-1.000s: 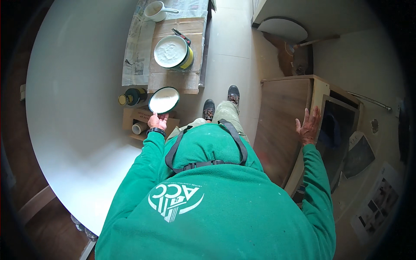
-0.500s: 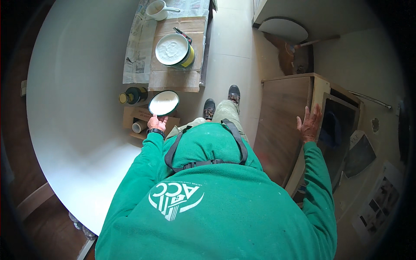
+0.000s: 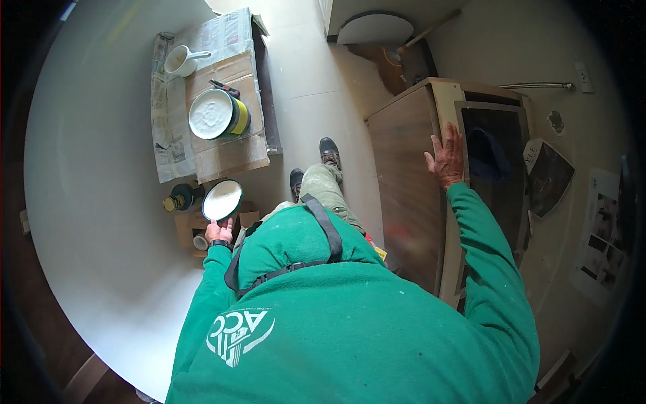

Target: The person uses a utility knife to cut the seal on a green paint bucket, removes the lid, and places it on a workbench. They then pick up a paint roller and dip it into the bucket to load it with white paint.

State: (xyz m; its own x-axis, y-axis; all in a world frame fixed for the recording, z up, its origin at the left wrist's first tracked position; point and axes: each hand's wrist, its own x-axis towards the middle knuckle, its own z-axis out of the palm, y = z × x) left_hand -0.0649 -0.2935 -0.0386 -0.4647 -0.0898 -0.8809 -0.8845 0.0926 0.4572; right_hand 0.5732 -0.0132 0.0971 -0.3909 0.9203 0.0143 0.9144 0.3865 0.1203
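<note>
White lettering and an emblem [image 3: 237,340] mark the green sweatshirt [image 3: 363,323]; capitals edge the dark-centred sheet [image 3: 550,178]; newspaper [image 3: 225,32] print is illegible.

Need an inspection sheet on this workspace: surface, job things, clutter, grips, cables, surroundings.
Surface: newspaper and cardboard spread out
Job things: white-filled tub on the cardboard; dark-rimmed white disc in hand
Clutter: handled white pot; dark tool beside the tub; open carton holding a roll
Grips: left hand holds the disc; right hand open at the wooden cabinet, contact unclear
Cables: nothing seen
Surroundings: wall outlet
</note>
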